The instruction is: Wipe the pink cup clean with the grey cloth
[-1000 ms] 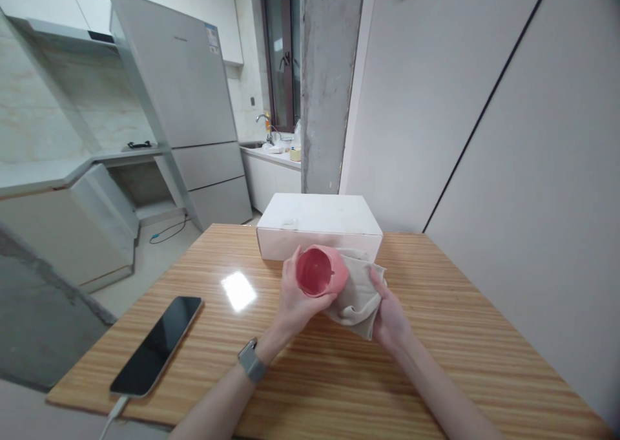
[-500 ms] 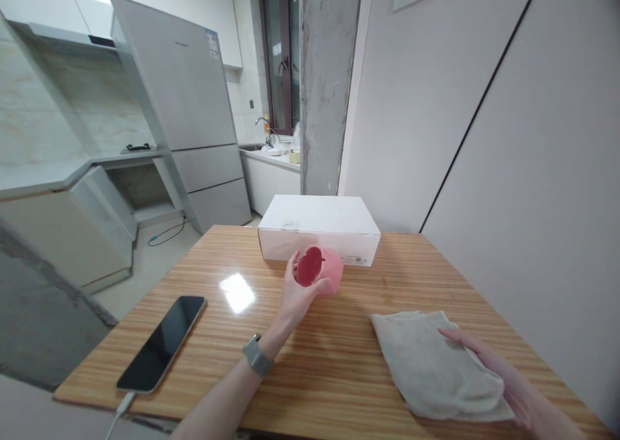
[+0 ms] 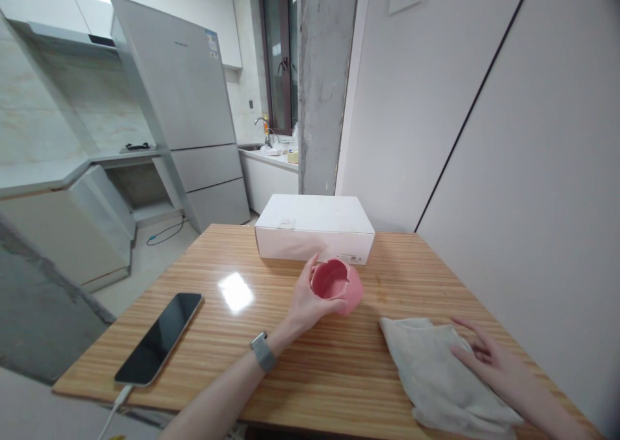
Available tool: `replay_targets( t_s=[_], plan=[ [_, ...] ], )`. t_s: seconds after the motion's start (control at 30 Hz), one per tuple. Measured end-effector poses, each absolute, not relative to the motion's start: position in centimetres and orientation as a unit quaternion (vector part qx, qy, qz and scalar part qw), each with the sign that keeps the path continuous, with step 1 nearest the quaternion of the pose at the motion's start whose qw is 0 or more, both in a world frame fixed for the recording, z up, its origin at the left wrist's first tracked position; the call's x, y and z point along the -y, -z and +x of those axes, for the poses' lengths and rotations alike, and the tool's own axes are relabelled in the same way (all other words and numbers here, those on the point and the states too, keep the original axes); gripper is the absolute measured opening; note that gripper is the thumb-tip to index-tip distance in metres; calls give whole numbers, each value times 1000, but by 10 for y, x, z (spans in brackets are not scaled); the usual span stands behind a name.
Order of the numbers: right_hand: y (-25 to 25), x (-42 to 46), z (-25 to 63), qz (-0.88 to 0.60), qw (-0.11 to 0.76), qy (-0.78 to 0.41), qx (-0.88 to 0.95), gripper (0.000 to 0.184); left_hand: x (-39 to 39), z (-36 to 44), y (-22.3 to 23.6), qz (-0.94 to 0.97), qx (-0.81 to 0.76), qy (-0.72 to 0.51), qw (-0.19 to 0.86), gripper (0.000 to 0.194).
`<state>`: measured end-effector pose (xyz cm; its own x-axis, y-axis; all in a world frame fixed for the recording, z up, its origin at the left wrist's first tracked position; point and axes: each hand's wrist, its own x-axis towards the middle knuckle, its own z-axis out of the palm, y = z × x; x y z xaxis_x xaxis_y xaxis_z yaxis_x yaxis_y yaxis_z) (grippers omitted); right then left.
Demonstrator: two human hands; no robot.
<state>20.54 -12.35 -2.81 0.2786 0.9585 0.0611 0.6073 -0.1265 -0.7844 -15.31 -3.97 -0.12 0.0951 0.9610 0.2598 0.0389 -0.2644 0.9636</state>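
My left hand (image 3: 310,301) is shut around a pink cup (image 3: 336,287), which it holds tilted just above the table with the mouth facing up and towards me. My right hand (image 3: 491,359) lies with spread fingers on a folded beige cloth (image 3: 443,378) at the right of the wooden table (image 3: 290,382). That hand grips nothing. A grey-strapped smartwatch (image 3: 263,352) sits on my left wrist.
A white cardboard box (image 3: 314,230) stands at the table's far edge. A black smartphone (image 3: 159,339) with a white cable (image 3: 115,408) lies at the left. Beyond the table are a concrete pillar (image 3: 322,84), a refrigerator (image 3: 179,110) and a sink counter (image 3: 268,159).
The cloth went from between my hands to the table under my right hand. My left hand has moved the cup rightward and turned its mouth more upward.
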Motion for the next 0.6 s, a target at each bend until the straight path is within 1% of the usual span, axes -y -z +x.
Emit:
replay_targets(
  t_s=[0.07,0.17,0.23,0.33,0.5,0.6],
  plan=[
    [24,129,213,-727,353,-215,548,60,37,-143,1,609,-402,-528,434,111],
    [12,136,219,-745,355,-140,548,44,31,-122,-1,636,-368,-523,432,111],
    [4,140,216,-747,374,-121,536,39,26,-104,-2,653,-362,-511,425,109],
    [-6,143,202,-731,416,-165,516,37,18,-77,-2,680,-375,-482,406,111],
    [-11,144,179,-667,458,-270,522,36,13,-41,2,716,-390,-438,380,113],
    [-13,147,171,-657,447,-283,537,36,12,-26,6,723,-394,-427,374,107]
  ],
)
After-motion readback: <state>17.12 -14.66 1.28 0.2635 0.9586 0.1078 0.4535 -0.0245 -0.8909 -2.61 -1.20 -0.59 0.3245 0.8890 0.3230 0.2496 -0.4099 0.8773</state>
